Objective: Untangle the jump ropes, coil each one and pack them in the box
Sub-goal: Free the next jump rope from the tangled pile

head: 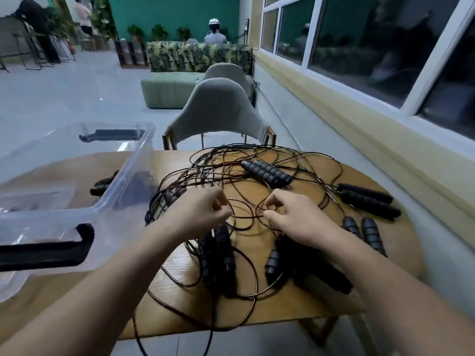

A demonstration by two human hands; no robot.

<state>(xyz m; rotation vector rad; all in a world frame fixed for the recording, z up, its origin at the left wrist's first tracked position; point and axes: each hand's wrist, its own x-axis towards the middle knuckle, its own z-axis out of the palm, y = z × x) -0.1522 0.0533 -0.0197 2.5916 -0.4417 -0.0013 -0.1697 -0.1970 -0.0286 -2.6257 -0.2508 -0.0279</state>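
Black jump ropes (267,172) heaped in one snarl on the worktop (359,173), just right of the clear box (123,176). Risks cinching the knots tighter if tugged apart hard, or sweeping a handle (370,235) off the edge. Pinches one thin strand (246,216) mid-heap between nearly closed fingers (218,201) of the left hand (203,211) and those of the right hand (295,219).

Desk (288,312): the right half is covered by tangled jump ropes (257,176), with cords spilling over the near edge. Black handles (267,172) lie at the centre, the right edge and the near side. Clear box (131,173): fills the left half, top open. Bare wood: near-edge strip. Chair (218,109): blocks the far side.
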